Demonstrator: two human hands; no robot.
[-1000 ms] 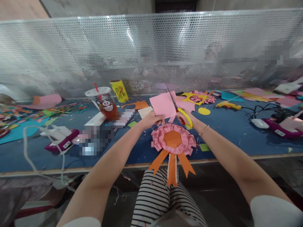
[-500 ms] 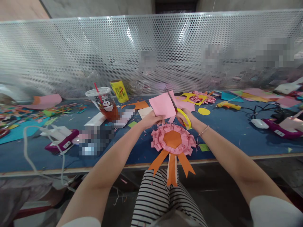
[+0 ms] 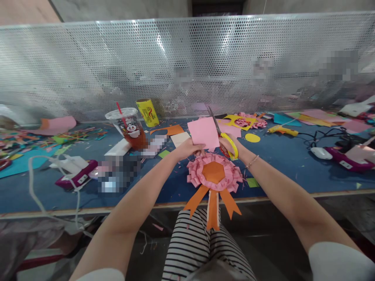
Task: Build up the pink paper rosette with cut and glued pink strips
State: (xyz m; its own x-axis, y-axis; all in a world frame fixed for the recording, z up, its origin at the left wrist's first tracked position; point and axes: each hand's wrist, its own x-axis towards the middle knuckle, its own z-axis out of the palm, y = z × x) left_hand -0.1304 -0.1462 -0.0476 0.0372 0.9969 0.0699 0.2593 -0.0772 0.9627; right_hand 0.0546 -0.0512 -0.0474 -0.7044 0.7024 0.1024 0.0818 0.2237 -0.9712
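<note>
Pink paper (image 3: 204,134): sits at the center of the frame, just above the rosette; shows a plain, roughly square face with straight edges, tilted slightly.
Left hand (image 3: 193,147): comes in from the lower left; pinches the bottom left part of the pink paper between thumb and fingers.
Right hand (image 3: 239,145): comes in from the lower right; closes around the handles of the scissors.
Scissors (image 3: 230,143): aim upward along the right edge of the pink paper; show a yellow handle loop with red below; cannot tell how far apart the blades stand.
Rosette (image 3: 215,172): lies below center; wears pleated pink ruffles around an orange middle; trails three notched orange tails past the table edge, the central one bordered in a paler tone.
Plastic cup (image 3: 131,132): stands left of center with a red straw (image 3: 118,107) and a reddish-brown drink; bears a white cartoon figure and lettering too blurred to read.
Yellow packet (image 3: 148,113): rests above the plastic cup's right side; carries a red squiggle and small, unreadable print.
Yellow disc (image 3: 252,137): lies right of the scissors.
Glue gun (image 3: 283,130): lies farther right, yellow, near tangled black cords (image 3: 318,134).
</note>
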